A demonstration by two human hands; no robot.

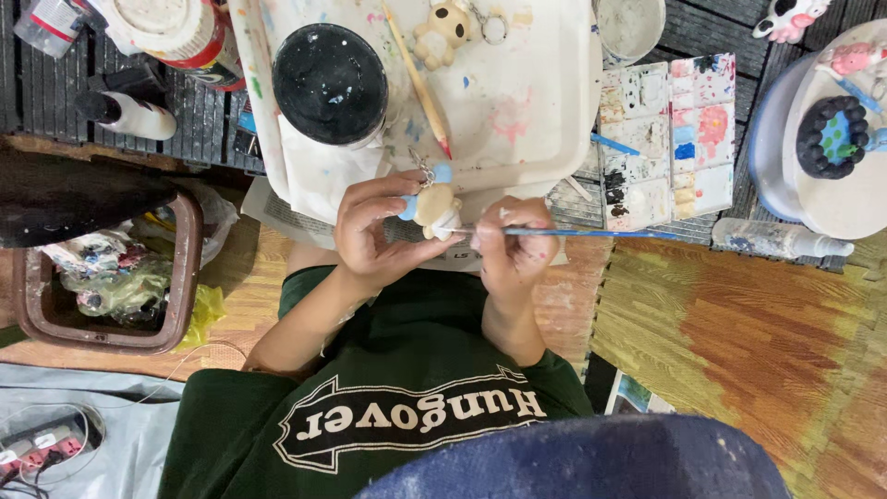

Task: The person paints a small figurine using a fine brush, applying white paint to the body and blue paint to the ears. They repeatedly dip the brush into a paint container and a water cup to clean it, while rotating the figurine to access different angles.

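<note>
**Two hands at a small figurine above a crowded painting tray**

The left hand (pixel 374 231) is curled around a small tan and blue figurine (pixel 434 205), thumb and fingers pinching it from the side, with a metal keyring loop sticking out at its top. The right hand (pixel 514 242) is closed in a pen grip on a thin blue paintbrush (pixel 591 233), whose tip meets the figurine's lower edge while the handle runs out to the side. Both hands hover above the person's lap and the near edge of a white tray (pixel 536 111), which is smeared with pink and blue paint.

On the tray, just beyond the left hand, stands a jar with a black lid (pixel 330 83) on a white cloth, close enough to crowd the figurine from above. A wooden brush (pixel 420 83) lies slanted across the tray, its red tip pointing at the hands, and a second cream figurine (pixel 443 32) rests at the far rim.

Beside the right hand lies a paint palette (pixel 665 139) of small square wells, partly under the blue brush's handle end. Farther out sit a grey cup (pixel 630 26), a clear squeeze bottle (pixel 776 240) lying on its side, and a round stand (pixel 832 185) carrying a dark ring-shaped piece. Well apart on the other side, a brown bin (pixel 176 277) holds crumpled wrappers, and a power strip (pixel 42 448) lies on grey cloth.
</note>
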